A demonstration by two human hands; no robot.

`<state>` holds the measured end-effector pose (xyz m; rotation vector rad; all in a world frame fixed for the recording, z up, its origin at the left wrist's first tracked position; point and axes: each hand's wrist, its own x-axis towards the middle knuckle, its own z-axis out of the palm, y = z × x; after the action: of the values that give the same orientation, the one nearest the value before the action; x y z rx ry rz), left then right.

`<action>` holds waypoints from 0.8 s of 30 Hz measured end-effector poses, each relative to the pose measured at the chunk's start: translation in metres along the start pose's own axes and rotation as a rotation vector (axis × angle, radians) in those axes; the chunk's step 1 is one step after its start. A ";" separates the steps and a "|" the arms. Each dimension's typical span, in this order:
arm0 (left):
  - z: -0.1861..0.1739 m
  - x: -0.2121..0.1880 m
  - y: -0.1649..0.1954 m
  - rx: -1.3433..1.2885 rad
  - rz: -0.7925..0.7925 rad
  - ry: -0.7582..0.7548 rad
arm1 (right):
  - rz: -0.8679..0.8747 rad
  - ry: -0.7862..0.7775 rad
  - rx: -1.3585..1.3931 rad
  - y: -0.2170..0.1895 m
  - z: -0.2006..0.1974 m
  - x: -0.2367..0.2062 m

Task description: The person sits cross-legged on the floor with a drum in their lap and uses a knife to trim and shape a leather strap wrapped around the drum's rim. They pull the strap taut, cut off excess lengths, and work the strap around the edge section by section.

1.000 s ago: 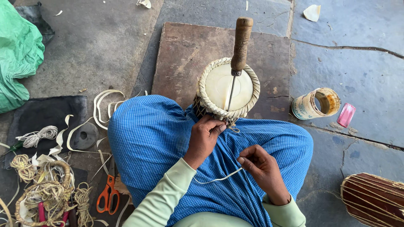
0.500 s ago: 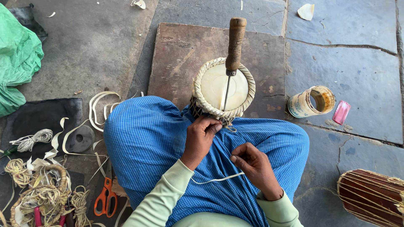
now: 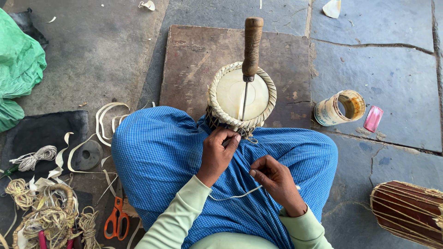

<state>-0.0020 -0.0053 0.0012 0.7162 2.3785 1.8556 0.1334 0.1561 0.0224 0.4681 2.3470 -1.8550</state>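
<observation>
The ground is grey stone paving, worn and cracked, with joints running across the upper right. At the far left edge lies a crumpled green plastic sheet (image 3: pixel 16 74), and below it a dark mat (image 3: pixel 41 131) carries a small hank of pale cord (image 3: pixel 33 158), loose cream strips (image 3: pixel 108 120) and a flat round dark stone (image 3: pixel 86 155). In the lower left corner sits a tangle of straw-coloured twine and woven rings (image 3: pixel 44 216), crowding that corner, with orange-handled scissors (image 3: pixel 116 220) just beside it. Bare paving lies open above the mat, up to the top edge.

In the middle a brown wooden board (image 3: pixel 194 60) rests on the stone, and on its near part stands a small drum with a pale skin head and braided rim (image 3: pixel 230 92), held between knees draped in blue checked cloth (image 3: pixel 157 157). A wooden-handled awl (image 3: pixel 251 46) stands upright at the drumhead.

The left hand (image 3: pixel 218 154) is clenched at the drum's near rim, fingers pinching the lacing there. The right hand (image 3: pixel 276 182) is closed around a thin pale strip (image 3: pixel 235 195) that runs between both hands.

To the right, well apart, an open cylindrical tin (image 3: pixel 339 108) lies on its side with a pink flat object (image 3: pixel 373 118) just beside it. Open stone fills the upper right; a second drum body with cord lacing (image 3: pixel 408 212) is cut by the lower right corner.
</observation>
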 end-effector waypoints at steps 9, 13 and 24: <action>0.002 0.002 -0.002 -0.052 -0.013 0.001 | 0.002 -0.013 -0.026 0.001 0.004 0.001; 0.001 0.001 -0.004 -0.135 -0.088 -0.071 | -0.004 -0.017 -0.021 -0.002 0.004 0.001; 0.004 0.003 0.002 -0.179 -0.143 -0.018 | -0.204 0.048 -0.122 -0.049 -0.008 0.015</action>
<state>-0.0031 -0.0002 0.0025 0.5302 2.1540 1.9595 0.1047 0.1569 0.0654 0.2719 2.6089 -1.7836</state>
